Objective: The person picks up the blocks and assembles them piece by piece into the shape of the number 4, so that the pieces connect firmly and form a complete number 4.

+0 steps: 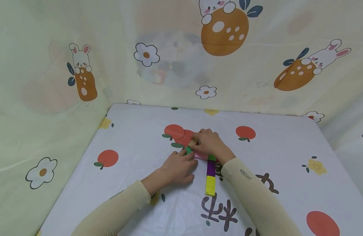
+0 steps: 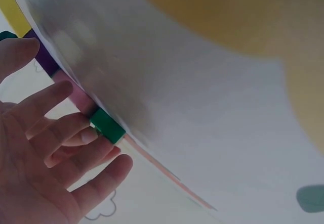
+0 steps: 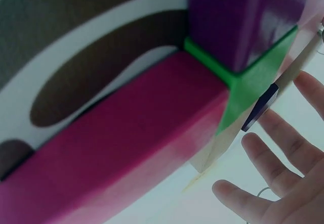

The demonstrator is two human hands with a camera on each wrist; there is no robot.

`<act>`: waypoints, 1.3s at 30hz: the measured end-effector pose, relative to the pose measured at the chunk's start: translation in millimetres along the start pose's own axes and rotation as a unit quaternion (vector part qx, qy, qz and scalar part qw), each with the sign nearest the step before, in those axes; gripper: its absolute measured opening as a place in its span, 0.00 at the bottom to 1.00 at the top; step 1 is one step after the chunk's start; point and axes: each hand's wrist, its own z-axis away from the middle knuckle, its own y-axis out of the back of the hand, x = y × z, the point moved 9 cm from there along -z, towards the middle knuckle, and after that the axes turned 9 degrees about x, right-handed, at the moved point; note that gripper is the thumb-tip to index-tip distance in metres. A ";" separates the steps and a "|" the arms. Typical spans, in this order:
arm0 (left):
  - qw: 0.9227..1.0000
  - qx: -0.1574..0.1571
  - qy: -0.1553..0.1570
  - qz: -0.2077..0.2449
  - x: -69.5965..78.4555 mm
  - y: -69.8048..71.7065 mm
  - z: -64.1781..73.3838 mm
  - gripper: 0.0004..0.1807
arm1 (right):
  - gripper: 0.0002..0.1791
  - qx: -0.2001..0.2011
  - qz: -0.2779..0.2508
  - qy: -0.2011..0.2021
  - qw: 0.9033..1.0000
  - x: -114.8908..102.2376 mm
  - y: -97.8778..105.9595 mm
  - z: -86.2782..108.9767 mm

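In the head view my left hand (image 1: pixel 178 165) reaches in from the left, fingers spread and fairly straight. Its fingertips touch a small green block (image 1: pixel 188 150), which the left wrist view shows at the end of a row. My right hand (image 1: pixel 209 142) pinches a tan block (image 1: pixel 193 141) between thumb and fingers, close above the green one. A pink block (image 1: pixel 200 156) lies beneath the hands. From its right end, a green block (image 1: pixel 212 157), a purple block (image 1: pixel 211 168) and a yellow block (image 1: pixel 210 186) run toward me. The right wrist view also shows a magenta block (image 3: pixel 126 128).
The blocks lie on a white tablecloth (image 1: pixel 134 196) printed with red fruit, yellow flowers and dark lettering. A pale curtain (image 1: pixel 116 72) with rabbits and flowers hangs behind the table and along its sides. In the right wrist view a dark block (image 3: pixel 260 107) shows beside the fingers.
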 end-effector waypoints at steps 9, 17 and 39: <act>1.000 0.000 0.001 0.008 -0.8 2.1 -1.5 0.25 | 0.23 -0.011 0.010 0.004 1.000 1.4 2.8 -0.1; 1.000 0.004 -0.002 0.010 -2.8 -0.5 -2.7 0.25 | 0.23 -0.017 0.011 0.005 1.000 0.3 4.1 1.0; 0.997 -0.012 0.026 0.071 -12.5 -1.7 -8.9 0.33 | 0.24 -0.014 -0.006 -0.005 1.000 1.3 2.1 2.4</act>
